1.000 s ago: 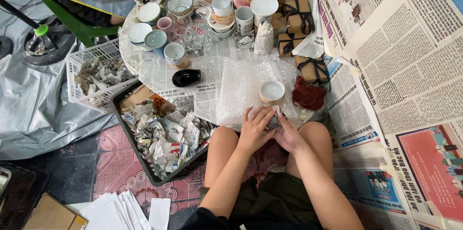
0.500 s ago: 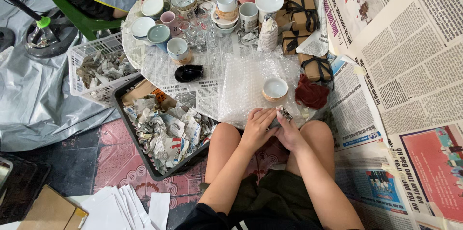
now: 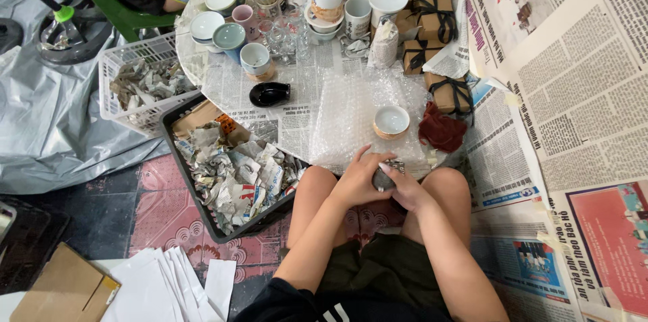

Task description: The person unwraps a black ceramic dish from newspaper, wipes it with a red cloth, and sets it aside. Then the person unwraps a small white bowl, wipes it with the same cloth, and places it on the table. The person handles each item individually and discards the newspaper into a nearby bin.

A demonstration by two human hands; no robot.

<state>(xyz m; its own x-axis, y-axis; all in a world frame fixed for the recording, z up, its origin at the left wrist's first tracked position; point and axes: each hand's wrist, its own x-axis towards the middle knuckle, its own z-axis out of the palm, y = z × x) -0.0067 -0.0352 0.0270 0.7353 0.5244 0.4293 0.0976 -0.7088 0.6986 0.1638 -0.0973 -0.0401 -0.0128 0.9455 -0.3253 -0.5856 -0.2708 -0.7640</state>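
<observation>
A black tray (image 3: 177,134) of crumpled newspaper lies left. At the desk's (image 3: 229,86) near edge, left hand (image 3: 356,180) and right hand (image 3: 405,190) each grip closed around a small dark object (image 3: 385,177); a white cup (image 3: 391,121) sits just beyond on bubble wrap (image 3: 351,113).

bowl (image 3: 391,121) on bubble wrap (image 3: 358,116) | pouch (image 3: 442,129) right of bowl | crate (image 3: 229,170) left of knees

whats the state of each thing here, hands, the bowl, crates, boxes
left hand: closed around a small dark object
right hand: gripping the same object from the other side
small white bowl: upright, empty, on the bubble wrap
black crate: full of crumpled newspaper
white basket: holds crumpled newspaper
brown gift boxes: closed, tied with black ribbon
</observation>
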